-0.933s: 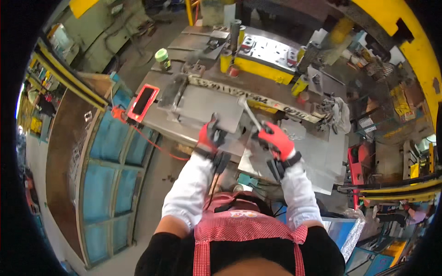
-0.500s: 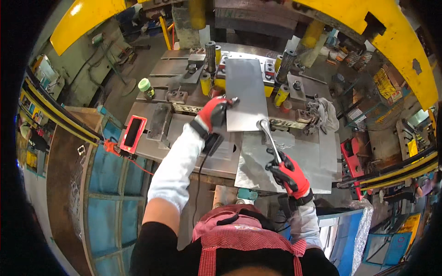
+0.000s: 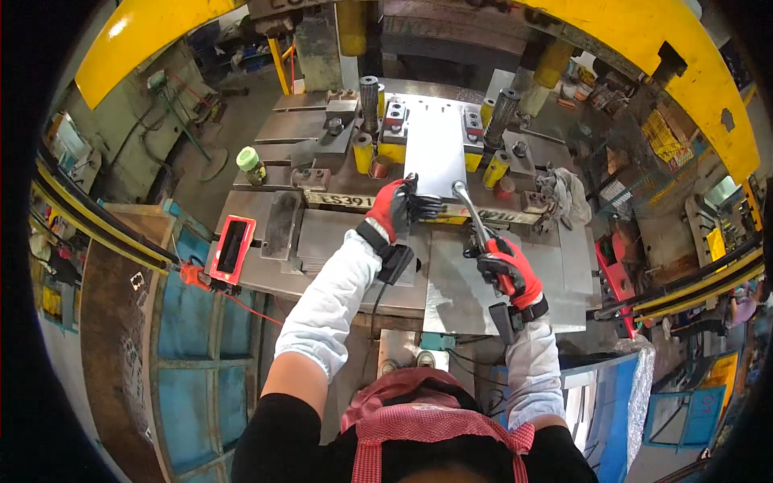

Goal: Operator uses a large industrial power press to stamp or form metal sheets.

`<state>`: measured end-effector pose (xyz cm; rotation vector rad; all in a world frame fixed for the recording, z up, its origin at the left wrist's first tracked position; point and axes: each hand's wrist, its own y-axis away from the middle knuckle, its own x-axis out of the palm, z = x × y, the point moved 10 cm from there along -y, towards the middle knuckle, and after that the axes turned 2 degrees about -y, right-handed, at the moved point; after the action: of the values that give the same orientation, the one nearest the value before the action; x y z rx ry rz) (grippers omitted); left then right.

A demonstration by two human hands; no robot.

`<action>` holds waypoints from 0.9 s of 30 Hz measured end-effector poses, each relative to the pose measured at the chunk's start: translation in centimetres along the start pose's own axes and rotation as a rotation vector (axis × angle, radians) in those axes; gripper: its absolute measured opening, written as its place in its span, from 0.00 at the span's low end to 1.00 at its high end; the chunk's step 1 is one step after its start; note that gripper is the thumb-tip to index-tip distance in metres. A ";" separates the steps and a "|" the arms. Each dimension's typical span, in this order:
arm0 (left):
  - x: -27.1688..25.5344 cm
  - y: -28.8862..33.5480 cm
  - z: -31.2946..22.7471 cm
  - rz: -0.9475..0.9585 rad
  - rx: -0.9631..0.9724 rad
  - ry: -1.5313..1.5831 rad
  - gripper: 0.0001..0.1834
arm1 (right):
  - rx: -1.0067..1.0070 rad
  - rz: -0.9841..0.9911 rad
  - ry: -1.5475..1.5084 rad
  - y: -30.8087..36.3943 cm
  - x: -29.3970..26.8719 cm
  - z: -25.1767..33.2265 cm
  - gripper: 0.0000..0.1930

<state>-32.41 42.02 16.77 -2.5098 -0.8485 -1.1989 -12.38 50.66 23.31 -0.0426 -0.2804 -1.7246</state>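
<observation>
A flat metal sheet (image 3: pixel 435 149) lies lengthwise over the die set (image 3: pixel 393 151) between its guide posts. My left hand (image 3: pixel 400 211), in a red and black glove, is at the sheet's near left corner. Its fingers are stretched out to the right along the near edge. On the right, my gloved right hand (image 3: pixel 510 270) is closed around a rod-shaped metal hand tool (image 3: pixel 473 212) with a round head. That head meets the sheet's near right corner; whether it grips or only presses there I cannot tell.
Stacked sheets (image 3: pixel 326 241) lie left of my left hand, and a larger sheet (image 3: pixel 459 282) lies below my right. A red-framed phone-like device (image 3: pixel 233 248), a green-capped bottle (image 3: pixel 250 164) and a grey rag (image 3: pixel 564 196) surround the work. Guide posts (image 3: pixel 369 105) rise behind.
The sheet has moved away from me, down into place between the posts. My left hand has shifted from its left side to the near edge, fingers now extended. The tool has followed forward.
</observation>
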 end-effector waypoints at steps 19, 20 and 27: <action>2.5 0.1 0.4 -0.080 -0.086 0.058 0.19 | 0.055 -0.020 -0.110 0.0 -0.2 -1.2 0.08; 2.0 -0.1 0.4 -0.075 -0.084 0.055 0.19 | 0.049 -0.021 -0.109 0.1 0.2 -1.0 0.08; 0.4 -1.1 0.0 -0.098 -0.003 -0.025 0.21 | 0.044 -0.027 -0.096 -0.2 0.2 -1.4 0.09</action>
<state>-32.90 43.03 17.04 -2.5168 -0.9871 -1.2014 -12.40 50.24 21.97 -0.0897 -0.3914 -1.7448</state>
